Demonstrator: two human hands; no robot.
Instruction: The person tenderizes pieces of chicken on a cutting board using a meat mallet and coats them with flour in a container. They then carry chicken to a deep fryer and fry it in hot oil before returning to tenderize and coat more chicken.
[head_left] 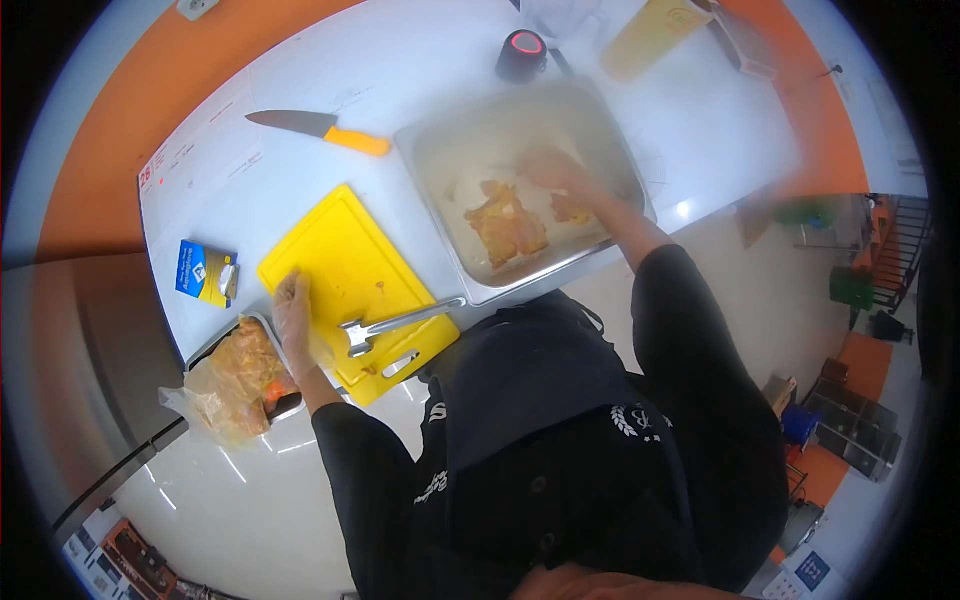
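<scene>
My left hand (291, 312), in a clear plastic glove, rests at the left edge of a yellow cutting board (345, 250). Its fingers are stretched out and hold nothing visible. A metal meat mallet (400, 322) lies across the lower part of the board, among small scraps. Inside a deep steel pan (455, 262), my right hand (550, 168) reaches toward the far side; haze and blur hide its fingers. A flattened piece of raw chicken (508, 228) lies on the pan's bottom, and a smaller chicken piece (570, 208) sits near my right wrist.
Behind the board lies a knife (320, 128) with a yellow handle. A blue and yellow box (207, 273) stands left. A plastic bag of raw chicken (240, 380) sits in a metal tray at lower left. Beyond the pan are a black round device (522, 55) and a yellowish container (655, 38).
</scene>
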